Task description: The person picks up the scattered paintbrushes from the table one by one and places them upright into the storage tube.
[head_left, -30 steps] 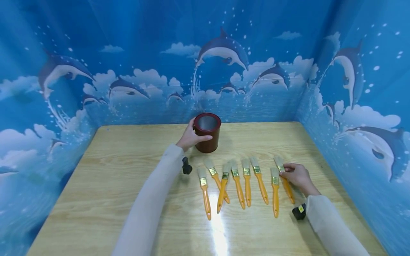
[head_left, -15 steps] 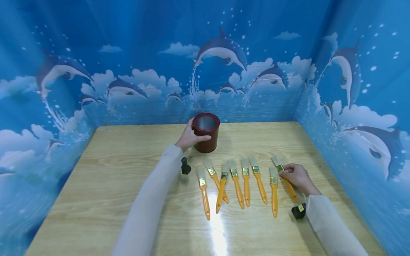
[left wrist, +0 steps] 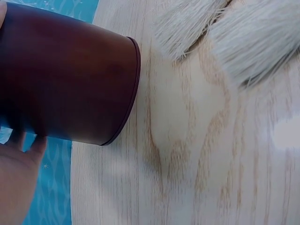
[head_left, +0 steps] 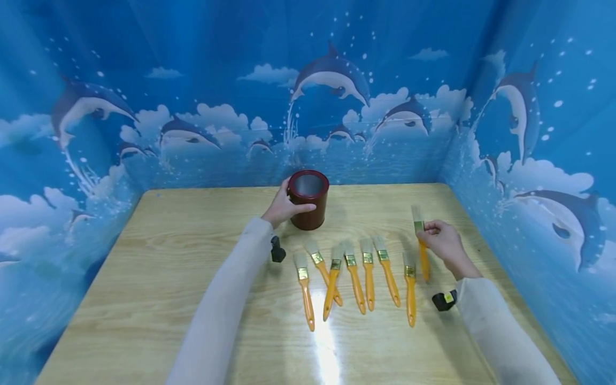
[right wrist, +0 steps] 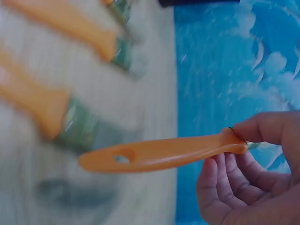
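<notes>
We are holding a dark red cup (head_left: 308, 199) with our left hand (head_left: 283, 208). The fingers are curling around its side, and the cup is standing upright on the wooden table (head_left: 159, 267), near the far edge.

Our right hand (head_left: 444, 245) is pinching a paintbrush (head_left: 420, 241) with an orange handle. The fingers are gripping it by the metal band, just below the bristles. The brush is up off the table, with its bristles pointing up and away from us and its handle hanging down.

Seven more paintbrushes (head_left: 358, 272) are lying in a row on the table between our two arms. Their bristles are pointing toward the cup and their orange handles are pointing back at us.
</notes>
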### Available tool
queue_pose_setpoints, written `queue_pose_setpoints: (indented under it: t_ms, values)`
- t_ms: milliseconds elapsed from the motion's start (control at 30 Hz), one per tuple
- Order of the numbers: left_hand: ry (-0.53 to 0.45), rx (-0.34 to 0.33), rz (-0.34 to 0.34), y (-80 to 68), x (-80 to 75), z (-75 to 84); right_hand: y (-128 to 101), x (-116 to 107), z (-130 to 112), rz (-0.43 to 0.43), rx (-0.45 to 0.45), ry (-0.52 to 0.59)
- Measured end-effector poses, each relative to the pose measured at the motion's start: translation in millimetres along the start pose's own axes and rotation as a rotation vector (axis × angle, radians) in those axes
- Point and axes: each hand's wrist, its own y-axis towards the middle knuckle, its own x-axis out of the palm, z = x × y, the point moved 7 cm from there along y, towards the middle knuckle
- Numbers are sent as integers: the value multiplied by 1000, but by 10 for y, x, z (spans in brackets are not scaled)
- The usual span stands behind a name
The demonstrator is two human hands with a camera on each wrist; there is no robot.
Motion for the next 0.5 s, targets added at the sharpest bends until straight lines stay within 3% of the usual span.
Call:
queue_pose_setpoints:
  t_ms: [267,500]
  values:
    - [10,-5,-4,8,-2,-5,39,6,-438,145,-56,189]
    - [16,-8,9,31,-8,-36,89,120,-832,186,-121,405]
